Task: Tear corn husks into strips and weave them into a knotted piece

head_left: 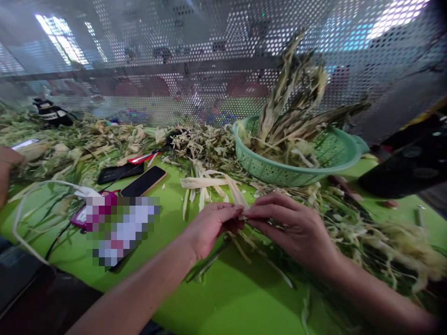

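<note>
My left hand point(213, 225) and my right hand point(291, 228) meet fingertip to fingertip low over the green table point(226, 298). Both pinch the same pale dried leaf strip point(232, 188), which fans out away from me. More thin strips hang under the hands. A green plastic basket point(324, 158) full of dried husks point(296, 107) stands behind my right hand. Loose husk scraps point(384, 232) are heaped to the right of it.
Two phones point(143, 181) point(118, 173), a red-handled tool point(143, 157) and a blurred-out card lie at the left. Piles of husk leaves point(87, 139) run along the back under a perforated metal screen point(195, 51). Another person's arm point(7, 163) shows at the far left.
</note>
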The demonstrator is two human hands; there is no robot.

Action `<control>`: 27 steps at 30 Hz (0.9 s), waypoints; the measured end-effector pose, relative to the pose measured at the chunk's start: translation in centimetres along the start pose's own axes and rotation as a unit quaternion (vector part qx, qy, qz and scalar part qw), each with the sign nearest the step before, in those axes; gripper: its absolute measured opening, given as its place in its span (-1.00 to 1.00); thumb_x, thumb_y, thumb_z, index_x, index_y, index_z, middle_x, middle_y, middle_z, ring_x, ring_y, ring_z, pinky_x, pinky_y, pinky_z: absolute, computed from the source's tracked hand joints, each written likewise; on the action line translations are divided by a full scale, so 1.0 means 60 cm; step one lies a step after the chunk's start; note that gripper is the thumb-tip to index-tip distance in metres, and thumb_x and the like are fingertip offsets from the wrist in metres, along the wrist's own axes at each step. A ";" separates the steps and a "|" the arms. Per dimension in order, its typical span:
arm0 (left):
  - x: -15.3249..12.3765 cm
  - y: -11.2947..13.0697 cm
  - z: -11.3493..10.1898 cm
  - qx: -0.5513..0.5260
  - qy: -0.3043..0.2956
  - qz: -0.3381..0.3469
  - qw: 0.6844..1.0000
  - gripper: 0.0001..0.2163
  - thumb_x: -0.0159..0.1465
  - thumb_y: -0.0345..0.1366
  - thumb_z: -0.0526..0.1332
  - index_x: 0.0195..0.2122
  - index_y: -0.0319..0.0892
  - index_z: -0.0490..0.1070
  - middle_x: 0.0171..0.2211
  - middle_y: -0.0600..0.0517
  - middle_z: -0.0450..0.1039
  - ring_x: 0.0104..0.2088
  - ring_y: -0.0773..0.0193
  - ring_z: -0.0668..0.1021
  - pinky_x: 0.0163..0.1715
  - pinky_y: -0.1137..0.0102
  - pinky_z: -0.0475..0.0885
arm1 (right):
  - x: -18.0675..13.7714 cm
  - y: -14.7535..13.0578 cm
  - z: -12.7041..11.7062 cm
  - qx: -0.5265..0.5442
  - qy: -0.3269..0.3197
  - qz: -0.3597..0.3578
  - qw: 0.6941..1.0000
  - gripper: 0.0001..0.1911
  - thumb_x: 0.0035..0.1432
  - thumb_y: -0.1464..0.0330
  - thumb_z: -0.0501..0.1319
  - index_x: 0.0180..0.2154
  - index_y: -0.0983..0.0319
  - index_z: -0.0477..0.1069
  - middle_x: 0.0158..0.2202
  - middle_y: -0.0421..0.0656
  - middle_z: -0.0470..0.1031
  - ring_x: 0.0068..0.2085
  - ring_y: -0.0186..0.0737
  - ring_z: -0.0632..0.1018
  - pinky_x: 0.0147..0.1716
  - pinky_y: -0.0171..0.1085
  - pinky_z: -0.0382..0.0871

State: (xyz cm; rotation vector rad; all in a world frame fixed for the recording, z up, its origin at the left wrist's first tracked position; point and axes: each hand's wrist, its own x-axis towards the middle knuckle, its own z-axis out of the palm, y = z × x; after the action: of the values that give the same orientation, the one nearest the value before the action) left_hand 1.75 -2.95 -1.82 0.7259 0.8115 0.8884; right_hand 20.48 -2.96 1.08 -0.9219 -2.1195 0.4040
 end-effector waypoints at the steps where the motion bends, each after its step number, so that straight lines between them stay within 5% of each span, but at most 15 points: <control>1: -0.001 0.001 0.001 0.002 -0.003 0.002 1.000 -0.79 0.12 -0.20 0.35 -0.40 -0.27 0.52 -0.48 -0.02 0.44 -0.44 0.36 0.43 -0.38 0.43 0.27 | 0.001 0.000 0.000 -0.001 -0.001 0.001 1.000 -0.87 0.16 0.38 0.26 -0.25 0.10 0.58 -0.28 -0.11 0.54 -0.26 -0.19 0.58 -0.27 -0.24 0.52; 17: -0.003 0.006 0.008 0.057 -0.015 0.008 0.998 -0.81 0.16 -0.21 0.29 -0.43 -0.27 0.51 -0.48 -0.02 0.43 -0.44 0.36 0.41 -0.35 0.42 0.25 | 0.004 -0.001 0.000 -0.018 -0.005 -0.013 1.000 -0.89 0.17 0.42 0.25 -0.32 0.12 0.55 -0.30 -0.13 0.50 -0.29 -0.22 0.56 -0.30 -0.27 0.48; 27: -0.007 0.005 0.010 0.098 -0.033 0.037 0.994 -0.77 0.23 -0.17 0.23 -0.36 -0.26 0.53 -0.41 -0.03 0.48 -0.35 0.30 0.45 -0.22 0.38 0.28 | 0.003 0.000 0.008 0.023 0.004 0.059 0.998 -0.90 0.17 0.48 0.22 -0.39 0.20 0.45 -0.34 -0.14 0.43 -0.23 -0.20 0.51 -0.30 -0.28 0.42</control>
State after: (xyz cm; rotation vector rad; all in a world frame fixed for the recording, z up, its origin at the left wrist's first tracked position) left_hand 2.00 -3.28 -1.16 0.9575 0.8252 0.8530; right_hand 20.01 -2.85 0.85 -1.0236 -2.0459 0.5078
